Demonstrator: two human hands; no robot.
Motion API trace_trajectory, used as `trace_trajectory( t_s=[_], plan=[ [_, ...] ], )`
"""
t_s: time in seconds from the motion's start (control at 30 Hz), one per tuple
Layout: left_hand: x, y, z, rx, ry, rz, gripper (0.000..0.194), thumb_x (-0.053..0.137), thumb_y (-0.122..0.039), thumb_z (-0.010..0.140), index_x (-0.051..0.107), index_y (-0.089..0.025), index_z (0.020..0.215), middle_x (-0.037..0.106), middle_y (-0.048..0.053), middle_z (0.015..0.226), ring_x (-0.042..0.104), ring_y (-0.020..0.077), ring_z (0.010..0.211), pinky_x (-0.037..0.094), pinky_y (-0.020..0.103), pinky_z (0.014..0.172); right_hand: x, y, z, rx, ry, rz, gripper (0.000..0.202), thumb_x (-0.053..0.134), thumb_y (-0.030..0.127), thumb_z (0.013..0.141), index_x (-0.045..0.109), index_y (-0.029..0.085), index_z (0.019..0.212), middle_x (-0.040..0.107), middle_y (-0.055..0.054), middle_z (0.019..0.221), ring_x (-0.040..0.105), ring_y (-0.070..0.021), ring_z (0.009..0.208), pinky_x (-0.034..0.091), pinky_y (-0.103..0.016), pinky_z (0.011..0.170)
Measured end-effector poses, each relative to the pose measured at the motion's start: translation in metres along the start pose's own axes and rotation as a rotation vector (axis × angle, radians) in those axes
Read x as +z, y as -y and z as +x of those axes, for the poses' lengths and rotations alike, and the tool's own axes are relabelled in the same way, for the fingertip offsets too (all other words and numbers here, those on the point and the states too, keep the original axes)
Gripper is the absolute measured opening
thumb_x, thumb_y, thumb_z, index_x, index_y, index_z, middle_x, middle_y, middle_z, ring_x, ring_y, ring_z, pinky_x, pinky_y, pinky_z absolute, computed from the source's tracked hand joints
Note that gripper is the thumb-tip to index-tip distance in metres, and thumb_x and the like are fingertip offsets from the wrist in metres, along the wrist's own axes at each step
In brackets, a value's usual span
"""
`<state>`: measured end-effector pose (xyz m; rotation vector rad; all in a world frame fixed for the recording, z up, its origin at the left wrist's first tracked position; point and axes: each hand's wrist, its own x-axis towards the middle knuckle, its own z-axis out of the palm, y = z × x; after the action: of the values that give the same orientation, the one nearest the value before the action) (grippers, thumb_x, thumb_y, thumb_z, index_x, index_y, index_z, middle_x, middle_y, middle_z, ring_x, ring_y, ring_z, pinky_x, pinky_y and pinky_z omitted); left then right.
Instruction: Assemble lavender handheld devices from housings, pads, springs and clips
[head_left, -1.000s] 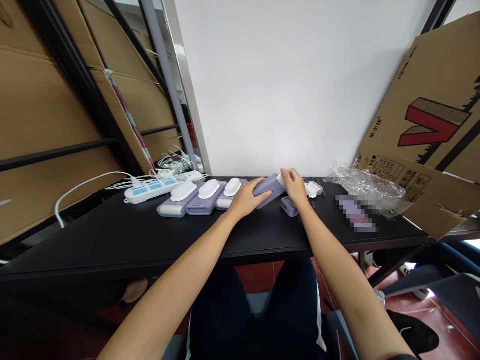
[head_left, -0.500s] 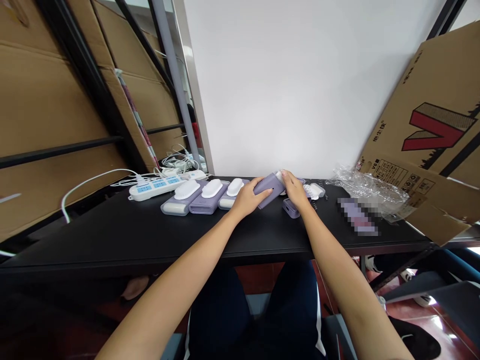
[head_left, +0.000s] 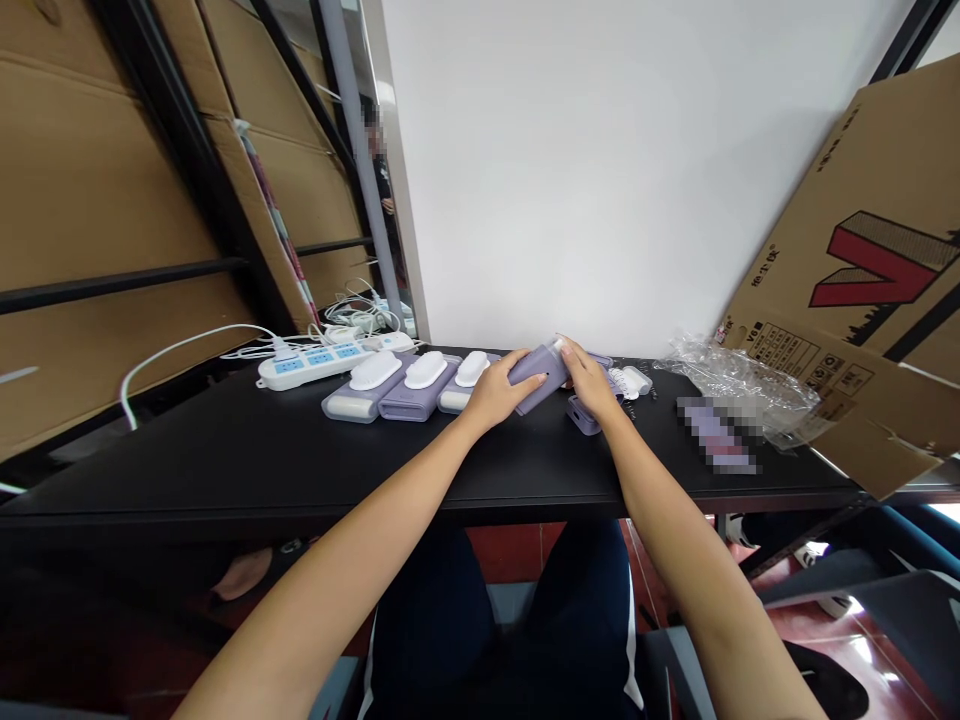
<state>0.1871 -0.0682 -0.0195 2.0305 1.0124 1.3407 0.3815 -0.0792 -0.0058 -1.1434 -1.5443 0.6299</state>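
My left hand (head_left: 496, 392) is closed round the left side of a purple box-shaped case (head_left: 537, 380), thumb across its near face. The case is tilted and held above the black table. At its right end, my right hand (head_left: 587, 378) grips the corner by a small white part; its fingertips are partly hidden. Left of my hands stand similar purple cases (head_left: 411, 403) in a row, each with a white oval piece (head_left: 425, 370) on top. Beneath my right hand lies another small purple part (head_left: 583, 416). Just beyond it are small white pieces (head_left: 631, 381) with a coiled cord.
A white power strip (head_left: 319, 362) with cables lies at the back left of the black table (head_left: 247, 450). To the right are clear plastic wrap (head_left: 739, 385), a blurred purple item (head_left: 716, 436) and a large cardboard box (head_left: 862, 260). A white panel (head_left: 600, 170) stands behind.
My view has shifted slightly. Both hands keep their hold on the purple case, which has hardly moved. A person now shows in the gap behind the post at the left.
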Motion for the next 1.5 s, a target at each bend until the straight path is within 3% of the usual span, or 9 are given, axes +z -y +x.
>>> trace_trajectory(
  t_s=[0.27,0.47,0.67,0.77,0.87,1.03,1.17,1.33,1.5],
  plan=[
    [0.004,0.014,0.004,-0.049,0.153,-0.115,0.064,0.062,-0.06,0.091,0.055,-0.025,0.145,0.063,0.01,0.142,0.06,0.0288,0.128,0.046,0.041,0.109,0.0,-0.005,-0.001,-0.061,0.031,-0.054,0.069,0.069,0.056,0.088,0.052,0.031,0.15,0.062,-0.005,0.143,0.058,-0.0265,0.129,0.046,-0.045,0.113],
    [0.003,0.008,0.003,-0.213,0.215,-0.295,0.08,0.063,-0.058,0.092,0.036,-0.028,0.16,0.067,0.01,0.115,0.066,0.023,0.096,0.054,0.035,0.086,0.0,-0.005,-0.001,-0.096,0.104,-0.054,0.057,0.065,0.056,0.091,0.058,0.029,0.14,0.062,-0.004,0.142,0.058,-0.0242,0.128,0.043,-0.04,0.113],
    [0.001,0.006,0.005,-0.318,0.088,-0.436,0.066,0.068,-0.052,0.088,0.053,-0.029,0.149,0.068,0.007,0.106,0.065,0.0216,0.092,0.052,0.029,0.076,-0.003,-0.005,0.001,-0.047,0.087,-0.081,0.051,0.053,0.063,0.095,0.065,0.028,0.13,0.072,-0.001,0.116,0.065,-0.0187,0.1,0.053,-0.033,0.092],
    [0.002,0.011,0.008,-0.35,-0.012,-0.439,0.063,0.071,-0.05,0.086,0.058,-0.03,0.144,0.069,0.007,0.107,0.066,0.0221,0.092,0.052,0.029,0.074,-0.008,-0.006,0.004,-0.007,-0.013,-0.091,0.053,0.045,0.065,0.096,0.068,0.025,0.122,0.071,0.0,0.092,0.064,-0.0166,0.081,0.052,-0.03,0.08],
    [0.002,0.014,0.011,-0.378,-0.076,-0.511,0.058,0.071,-0.048,0.087,0.059,-0.032,0.141,0.07,0.006,0.113,0.068,0.0221,0.095,0.054,0.03,0.078,-0.017,-0.008,0.01,0.043,-0.21,-0.139,0.05,0.042,0.062,0.097,0.069,0.024,0.112,0.07,0.0,0.085,0.064,-0.0177,0.081,0.051,-0.03,0.079],
    [-0.003,0.01,0.014,-0.491,-0.181,-0.79,0.042,0.064,-0.053,0.09,0.064,-0.026,0.124,0.072,0.005,0.105,0.069,0.02,0.091,0.056,0.029,0.075,-0.047,-0.014,0.017,0.194,-0.535,-0.241,0.044,0.036,0.049,0.097,0.066,0.022,0.116,0.074,-0.005,0.098,0.067,-0.021,0.094,0.049,-0.029,0.085],
    [-0.01,0.005,0.016,-0.572,-0.162,-0.95,0.04,0.07,-0.053,0.086,0.065,-0.02,0.109,0.067,0.003,0.083,0.066,0.0165,0.071,0.054,0.027,0.063,-0.077,-0.024,0.013,0.299,-0.652,-0.467,0.04,0.035,0.042,0.1,0.065,0.024,0.12,0.074,-0.009,0.113,0.065,-0.025,0.11,0.044,-0.032,0.095],
    [-0.012,0.004,0.016,-0.511,-0.19,-0.976,0.037,0.075,-0.048,0.083,0.064,-0.02,0.105,0.065,0.001,0.076,0.065,0.0153,0.068,0.053,0.025,0.062,-0.1,-0.04,0.006,0.429,-0.545,-0.702,0.04,0.034,0.034,0.1,0.067,0.023,0.12,0.073,-0.012,0.12,0.065,-0.0281,0.111,0.046,-0.035,0.093],
    [-0.011,0.008,0.017,-0.521,-0.208,-0.972,0.034,0.073,-0.047,0.083,0.064,-0.021,0.103,0.065,0.0,0.078,0.064,0.0153,0.068,0.052,0.026,0.062,-0.103,-0.049,0.008,0.465,-0.397,-0.753,0.034,0.045,0.035,0.095,0.073,0.024,0.111,0.074,-0.012,0.117,0.066,-0.03,0.11,0.048,-0.039,0.093]
  ],
)
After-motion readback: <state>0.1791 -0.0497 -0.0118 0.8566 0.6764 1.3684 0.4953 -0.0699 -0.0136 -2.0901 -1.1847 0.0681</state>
